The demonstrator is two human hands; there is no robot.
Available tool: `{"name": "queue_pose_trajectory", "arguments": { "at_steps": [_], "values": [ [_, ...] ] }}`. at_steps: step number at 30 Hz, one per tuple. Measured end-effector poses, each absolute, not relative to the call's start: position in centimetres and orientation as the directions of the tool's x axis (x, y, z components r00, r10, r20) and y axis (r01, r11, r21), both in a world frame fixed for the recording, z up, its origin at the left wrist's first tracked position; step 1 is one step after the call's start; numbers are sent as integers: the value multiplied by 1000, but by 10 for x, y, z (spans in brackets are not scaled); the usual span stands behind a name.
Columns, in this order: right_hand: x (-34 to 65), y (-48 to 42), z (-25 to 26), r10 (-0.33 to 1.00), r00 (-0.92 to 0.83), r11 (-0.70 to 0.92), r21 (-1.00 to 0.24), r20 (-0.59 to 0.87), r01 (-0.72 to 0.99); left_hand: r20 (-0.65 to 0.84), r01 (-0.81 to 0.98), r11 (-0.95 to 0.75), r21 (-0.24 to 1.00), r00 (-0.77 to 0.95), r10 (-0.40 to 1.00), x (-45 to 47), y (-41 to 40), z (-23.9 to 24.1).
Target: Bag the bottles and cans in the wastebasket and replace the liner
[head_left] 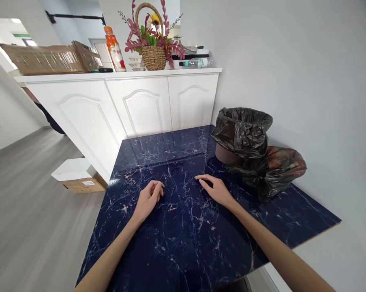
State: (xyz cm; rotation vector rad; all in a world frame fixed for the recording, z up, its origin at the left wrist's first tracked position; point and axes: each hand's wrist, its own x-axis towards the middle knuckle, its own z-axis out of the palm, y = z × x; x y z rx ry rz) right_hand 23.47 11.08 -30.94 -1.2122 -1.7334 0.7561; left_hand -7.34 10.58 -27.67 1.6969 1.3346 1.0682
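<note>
Both of my hands rest on a dark blue marble-patterned table top (183,235). My left hand (148,199) lies palm down with its fingers loosely curled and holds nothing. My right hand (215,189) lies flat with fingers stretched out toward the left, also holding nothing. A short way beyond my right hand stands a small brown bin (242,136) lined with a black plastic bag. A tied, filled black bag (274,170) lies against the bin on its right.
A white cabinet (134,105) stands behind the table, carrying a cardboard box (49,59), an orange drink bottle (114,49), a wicker flower basket (154,40) and a lying water bottle (197,63). A white-topped carton (78,175) sits on the grey floor at left. A white wall runs along the right.
</note>
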Motion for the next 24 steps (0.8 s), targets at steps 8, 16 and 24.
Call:
{"name": "queue_pose_trajectory", "arguments": {
  "at_steps": [8,16,24],
  "values": [
    [237,107,-310,954,-90,299,-878,287,374,150,492,-236,838,210,966,-68,101,-272],
    [237,109,-309,958,-78,286,-889,277,357,159,574,-306,759,292,943,-67,100,-271],
    [237,110,-311,960,-58,277,-897,274,345,147,635,-358,684,360,921,-67,101,-277]
  ]
}}
